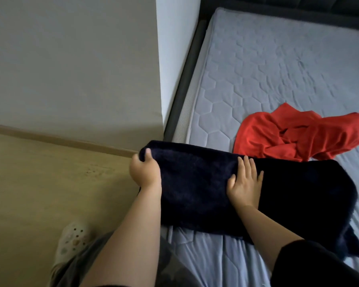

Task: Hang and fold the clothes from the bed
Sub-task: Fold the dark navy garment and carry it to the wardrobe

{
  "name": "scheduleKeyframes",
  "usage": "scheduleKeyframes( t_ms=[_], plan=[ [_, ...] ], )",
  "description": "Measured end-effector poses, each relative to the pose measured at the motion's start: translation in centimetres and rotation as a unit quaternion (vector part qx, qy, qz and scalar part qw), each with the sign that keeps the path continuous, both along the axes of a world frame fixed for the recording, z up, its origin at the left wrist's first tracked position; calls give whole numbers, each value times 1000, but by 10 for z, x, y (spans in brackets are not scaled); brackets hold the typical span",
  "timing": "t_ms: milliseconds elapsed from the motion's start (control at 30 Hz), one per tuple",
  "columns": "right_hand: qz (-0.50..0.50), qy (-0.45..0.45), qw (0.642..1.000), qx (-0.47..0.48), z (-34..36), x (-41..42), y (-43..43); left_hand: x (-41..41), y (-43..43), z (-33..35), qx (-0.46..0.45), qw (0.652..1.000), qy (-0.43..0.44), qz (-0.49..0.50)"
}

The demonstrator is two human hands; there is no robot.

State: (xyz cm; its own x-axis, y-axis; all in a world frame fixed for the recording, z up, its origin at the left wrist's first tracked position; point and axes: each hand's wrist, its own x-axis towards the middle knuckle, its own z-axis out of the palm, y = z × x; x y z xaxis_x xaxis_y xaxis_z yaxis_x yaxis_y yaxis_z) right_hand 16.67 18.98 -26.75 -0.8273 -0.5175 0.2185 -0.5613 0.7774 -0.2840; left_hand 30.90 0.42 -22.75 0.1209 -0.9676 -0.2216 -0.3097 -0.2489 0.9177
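At the near corner of the bed point(278, 69), a dark navy garment point(195, 183) is lying folded into a thick band across the mattress edge, its left end hanging just past the bed frame over the floor point(50, 183). It is looking plush and fuzzy, something like fleece, so I am guessing it is soft and limp with a bit of bulk: light enough to lift in one go, yet thick enough that folds will spring open unless pressed down. Nothing about it is seeming slippery or delicate. Taking it by the folded ends, or along a crease with the palm spread, is looking like the sensible hold.

The left hand point(144, 170) is closing on the garment's left end, thumb on top and the other fingers curled underneath, pinching the cloth. The right hand point(244, 179) is resting flat on top near the middle, fingers spread and pressing down, gripping nothing. So the garment is sitting under the right palm and running out to both sides of it, with the larger dark mass to the right.

A red garment point(298, 135) is lying crumpled farther back on the mattress, just beyond the navy one and possibly touching its far edge; it is not yet folded.
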Motion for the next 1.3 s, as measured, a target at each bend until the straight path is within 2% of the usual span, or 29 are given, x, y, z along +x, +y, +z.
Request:
scheduleKeyframes(
  t_ms=[67,100,133,167,200,267,300,333,367,433,533,600,667,733,833,933,1000,1033,1067,1133,1167,1233,1300],
  plan=[
    [3,2,1000,3,-1,0,-1,2,0,-2,48,997,36,50],
    [3,1,1000,6,-1,0,-1,1,3,-2,47,998,11,44],
    [2,1,1000,9,-1,0,-1,0,6,-1,10,999,-38,21],
    [1,2,1000,13,-1,0,-2,-2,9,4,-65,993,-96,-15],
    [1,4,1000,17,-1,0,-2,-5,14,11,-174,971,-148,-64],
    [0,3,1000,23,-2,-1,-3,-20,31,18,-405,876,-172,-197],
    [-2,1,1000,26,-2,-1,-3,-29,46,19,-473,823,-158,-273],
    [-2,-2,999,33,-2,-2,-3,-36,62,19,-494,781,-160,-346],
    [-1,-8,999,41,-2,-2,-2,-40,78,15,-480,750,-187,-414],
    [1,-19,998,60,1,-3,-4,-42,97,2,-418,711,-281,-490],
    [21,-39,996,75,7,-5,-2,-34,95,-16,-368,695,-335,-518],
    [78,-47,994,57,14,-10,7,-31,89,-19,-363,687,-354,-520],
    [122,-13,991,55,20,-21,36,-29,90,-22,-352,687,-363,-521],
    [56,43,995,71,21,-36,75,-27,96,-25,-351,685,-373,-518],
    [-119,-22,987,106,25,-53,107,-28,100,-27,-354,686,-376,-513],
    [-207,-97,970,86,43,-56,89,-29,98,-24,-333,686,-375,-528],
    [-184,-106,977,12,58,-45,65,-26,94,-20,-337,685,-356,-538],
    [-119,-101,987,-49,65,-32,50,-23,93,-18,-341,693,-327,-545],
    [-30,-107,986,-123,70,-16,35,-20,91,-15,-338,712,-282,-546],
    [97,-157,953,-239,78,20,9,-15,83,-9,-312,779,-196,-508],
    [115,-190,937,-270,78,32,0,-12,77,-8,-298,812,-191,-464],
    [90,-272,909,-303,71,40,-10,-4,59,-8,-237,862,-251,-372],
    [40,-342,883,-318,59,35,-9,6,40,-8,-82,903,-276,-320]
  ],
)
